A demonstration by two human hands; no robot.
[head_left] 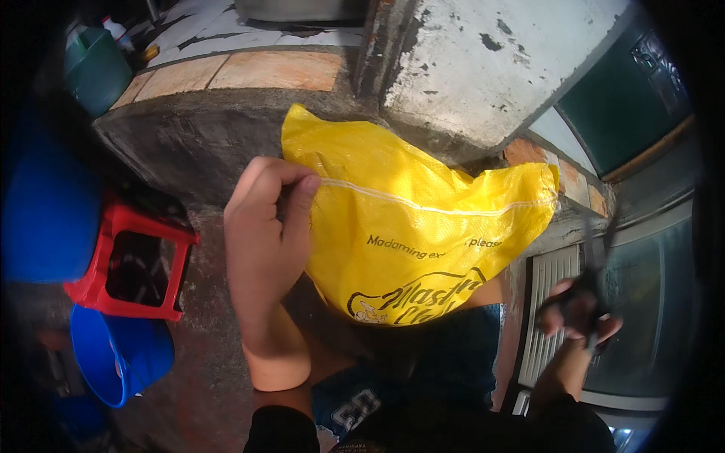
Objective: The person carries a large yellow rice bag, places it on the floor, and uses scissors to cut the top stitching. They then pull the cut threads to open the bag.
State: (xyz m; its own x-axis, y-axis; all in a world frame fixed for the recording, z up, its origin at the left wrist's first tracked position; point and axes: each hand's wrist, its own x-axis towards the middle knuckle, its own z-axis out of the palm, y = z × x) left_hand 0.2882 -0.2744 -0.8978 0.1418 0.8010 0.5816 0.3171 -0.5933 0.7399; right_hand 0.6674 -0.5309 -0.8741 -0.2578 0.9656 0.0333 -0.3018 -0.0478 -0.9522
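Note:
A bulging yellow woven sack (pixel 423 226) with dark printing sits in front of me, above my lap. White stitching runs across it below its top edge. My left hand (pixel 264 234) pinches the sack at the left end of that seam, thumb against fingers. Off to the right, apart from the sack, my right hand (pixel 575 313) grips black scissors (pixel 599 260), blades pointing up. Motion smears the scissors and that hand's fingers, so how far the blades are apart cannot be made out.
On the left stand a red plastic stool (pixel 181 279), a blue bucket (pixel 124 362) and a large blue drum (pixel 49 204). A concrete ledge edged with tiles (pixel 276 70) runs behind the sack, bearing a green bucket (pixel 98 72). A glass-fronted appliance (pixel 642 309) is at right.

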